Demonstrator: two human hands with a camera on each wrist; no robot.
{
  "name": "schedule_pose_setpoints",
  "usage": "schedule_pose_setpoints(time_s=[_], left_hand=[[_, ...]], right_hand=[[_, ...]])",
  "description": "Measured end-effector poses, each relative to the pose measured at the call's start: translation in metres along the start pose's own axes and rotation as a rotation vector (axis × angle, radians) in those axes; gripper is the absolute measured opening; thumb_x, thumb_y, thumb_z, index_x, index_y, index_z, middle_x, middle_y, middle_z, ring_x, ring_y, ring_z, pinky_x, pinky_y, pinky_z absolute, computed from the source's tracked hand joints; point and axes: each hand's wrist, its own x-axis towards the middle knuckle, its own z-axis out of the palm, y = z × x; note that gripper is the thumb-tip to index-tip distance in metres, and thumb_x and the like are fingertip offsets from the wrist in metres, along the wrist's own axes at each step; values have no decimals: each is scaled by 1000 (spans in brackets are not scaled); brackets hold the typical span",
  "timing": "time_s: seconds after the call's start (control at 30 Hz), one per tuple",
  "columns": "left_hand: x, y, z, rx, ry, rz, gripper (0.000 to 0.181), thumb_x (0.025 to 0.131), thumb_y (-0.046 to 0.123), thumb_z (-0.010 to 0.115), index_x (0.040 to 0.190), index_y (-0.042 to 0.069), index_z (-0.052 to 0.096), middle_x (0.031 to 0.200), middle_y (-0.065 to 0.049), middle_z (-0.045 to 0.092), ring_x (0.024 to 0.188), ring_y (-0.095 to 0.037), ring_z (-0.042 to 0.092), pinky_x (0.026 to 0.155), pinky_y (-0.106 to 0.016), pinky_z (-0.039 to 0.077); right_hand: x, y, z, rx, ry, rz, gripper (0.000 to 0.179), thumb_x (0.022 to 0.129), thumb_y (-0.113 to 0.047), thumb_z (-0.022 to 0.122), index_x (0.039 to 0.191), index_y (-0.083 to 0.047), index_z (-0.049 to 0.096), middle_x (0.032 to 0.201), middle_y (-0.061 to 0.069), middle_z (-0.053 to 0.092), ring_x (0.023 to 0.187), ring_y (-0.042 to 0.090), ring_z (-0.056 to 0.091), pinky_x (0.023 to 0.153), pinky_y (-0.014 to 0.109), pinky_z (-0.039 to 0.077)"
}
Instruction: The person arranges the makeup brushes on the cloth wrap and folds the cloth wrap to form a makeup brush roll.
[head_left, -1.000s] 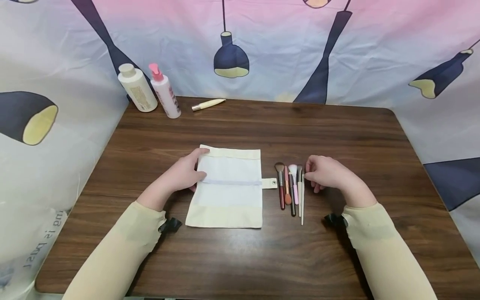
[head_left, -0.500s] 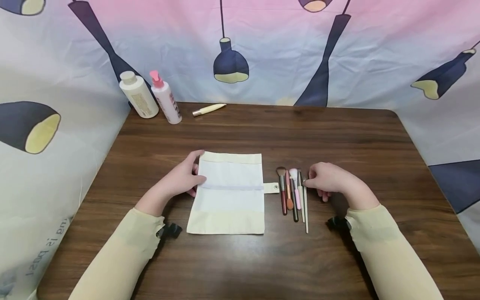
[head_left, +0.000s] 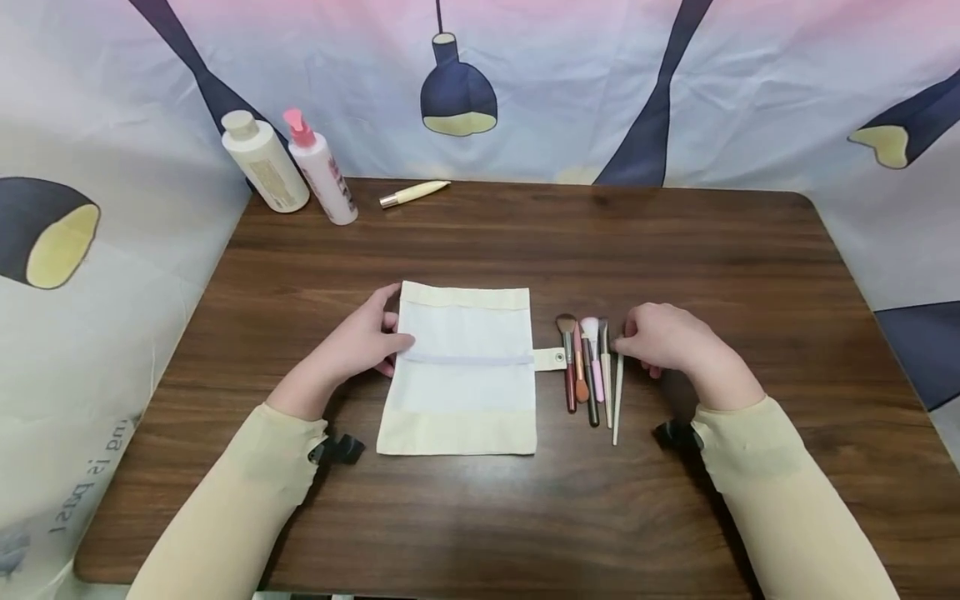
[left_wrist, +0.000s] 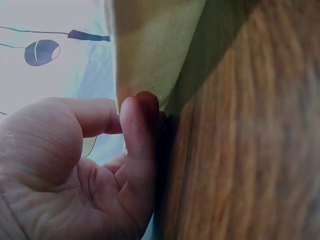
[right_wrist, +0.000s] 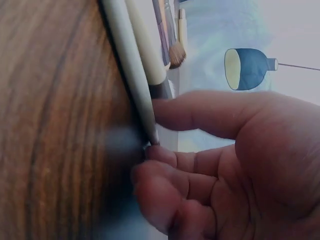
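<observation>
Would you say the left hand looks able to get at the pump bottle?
Probably: nothing stands between the left hand and the pump bottle, though the left hand would likely have to let go of the pouch first.

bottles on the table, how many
2, back left on the table: a white bottle with a pale cap and, to its right, a pump bottle with a pink top.
</observation>
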Motion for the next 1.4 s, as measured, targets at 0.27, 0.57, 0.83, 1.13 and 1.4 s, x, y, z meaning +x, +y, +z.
schedule_pose_setpoints(time_s=[0.27, 0.57, 0.83, 1.13, 1.4], left_hand=[[2, -2, -5, -42, -21, 9, 69, 100, 11, 64, 157, 7, 26, 109, -20, 71, 67, -22, 66, 57, -37, 61], [4, -4, -8, -80, -38, 24, 60, 100, 10, 63, 152, 7, 34, 99, -17, 71, 67, -25, 67, 58, -39, 62], [4, -4, -8, -95, -69, 23, 53, 101, 11, 63, 147, 3, 39, 96, -16, 71, 67, -25, 67, 61, -39, 63], [4, -6, -7, -84, -54, 28, 48, 101, 10, 63, 143, 2, 43, 94, -15, 71, 67, -24, 68, 60, -40, 63], [4, -9, -7, -104, -51, 39, 54, 101, 10, 62, 149, 6, 38, 95, -17, 70, 68, -25, 68, 60, -41, 63]], right_hand=[[1, -6, 0, -29, 10, 5, 26, 94, -22, 54, 72, -12, 63, 60, 1, 65, 55, 14, 67, 62, 34, 50], [2, -10, 4, -85, 59, 31, 35, 95, -31, 52, 65, -15, 62, 53, 1, 62, 54, 19, 62, 55, 33, 45], [0, -2, -2, 16, 123, 7, 21, 96, -25, 52, 86, -8, 60, 62, 3, 65, 60, 19, 62, 61, 33, 44], [-1, -2, -3, -29, 35, -23, 20, 95, -26, 59, 92, -7, 64, 60, 2, 62, 58, 18, 60, 59, 32, 44], [-1, -9, 2, -117, 56, -9, 28, 91, -24, 59, 66, -14, 57, 56, -1, 54, 54, 18, 54, 53, 32, 40]])
